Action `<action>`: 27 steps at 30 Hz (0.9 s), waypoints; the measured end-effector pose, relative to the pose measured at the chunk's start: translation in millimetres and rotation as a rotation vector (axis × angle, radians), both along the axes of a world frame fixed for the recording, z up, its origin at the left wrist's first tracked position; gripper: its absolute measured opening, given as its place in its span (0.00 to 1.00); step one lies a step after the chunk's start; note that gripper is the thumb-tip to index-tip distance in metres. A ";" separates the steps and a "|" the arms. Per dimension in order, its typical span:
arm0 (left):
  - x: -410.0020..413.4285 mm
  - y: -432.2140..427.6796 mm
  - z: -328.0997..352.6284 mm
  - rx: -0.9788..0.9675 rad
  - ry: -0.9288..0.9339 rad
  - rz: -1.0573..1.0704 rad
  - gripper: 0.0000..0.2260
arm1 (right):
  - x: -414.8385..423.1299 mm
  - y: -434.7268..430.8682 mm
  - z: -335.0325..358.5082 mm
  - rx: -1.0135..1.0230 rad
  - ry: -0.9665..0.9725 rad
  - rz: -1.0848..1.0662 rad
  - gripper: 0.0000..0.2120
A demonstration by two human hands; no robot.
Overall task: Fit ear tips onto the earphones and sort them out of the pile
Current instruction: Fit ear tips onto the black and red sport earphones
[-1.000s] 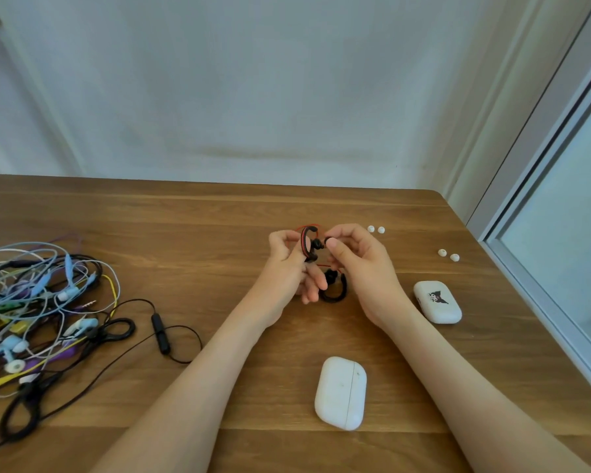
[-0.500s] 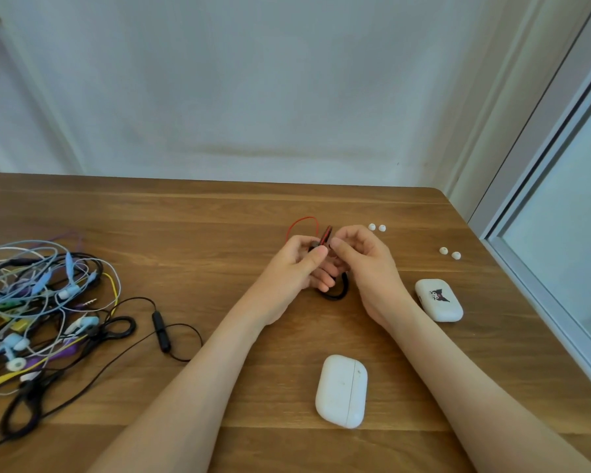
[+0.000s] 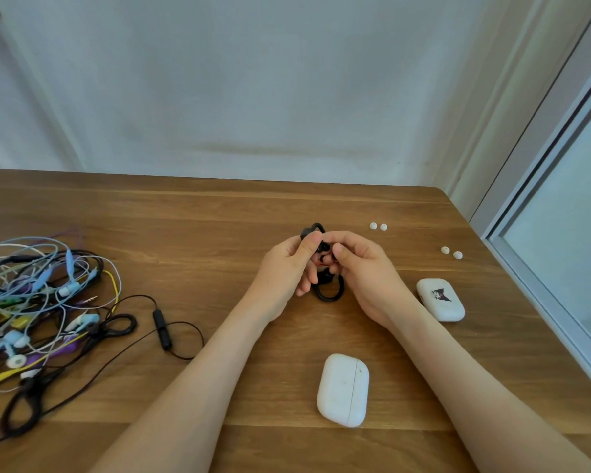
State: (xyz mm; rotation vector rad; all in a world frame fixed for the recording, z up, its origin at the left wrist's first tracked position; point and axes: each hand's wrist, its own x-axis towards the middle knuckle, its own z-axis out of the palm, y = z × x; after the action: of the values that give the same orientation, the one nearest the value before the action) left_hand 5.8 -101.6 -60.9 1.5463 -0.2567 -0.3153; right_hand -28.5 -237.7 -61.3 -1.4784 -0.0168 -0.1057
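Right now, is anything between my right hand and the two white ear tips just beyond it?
Nothing visible: only bare table lies between the right hand and that pair of ear tips. That hand grips the black earphones.

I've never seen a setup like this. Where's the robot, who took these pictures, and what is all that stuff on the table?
There is no robot here: a person works with bare hands. Every picture comes from one wide-angle camera worn on the person's head, looking forward and down, so you see both forearms reaching in. The left hand and right hand together hold a pair of black earphones with ear hooks, pinched in the fingers over the wooden table. On the left lies a tangled pile of coloured wired earphones. Nearest the person lies a plain white case; to the right is a white case with a cartoon sticker. Farther back lie one pair of white ear tips and a second pair.
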 end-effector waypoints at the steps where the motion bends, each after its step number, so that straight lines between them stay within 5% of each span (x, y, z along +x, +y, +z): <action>1: -0.1 -0.1 0.0 0.003 -0.002 -0.002 0.15 | -0.2 0.2 0.0 0.017 0.001 0.002 0.14; 10: -0.6 -0.6 -3.2 0.005 -0.055 -0.107 0.09 | 0.7 -1.4 0.4 0.148 0.055 -0.052 0.05; 27: -4.7 0.4 0.3 0.134 -0.100 -0.118 0.08 | 1.7 -3.6 -1.8 0.106 0.056 -0.109 0.07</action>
State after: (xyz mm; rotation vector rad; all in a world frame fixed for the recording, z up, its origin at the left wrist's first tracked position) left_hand 1.1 -101.1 -60.6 1.6851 -0.4130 -0.3545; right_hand -26.8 -241.3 -63.1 -1.3756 0.1135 -0.1512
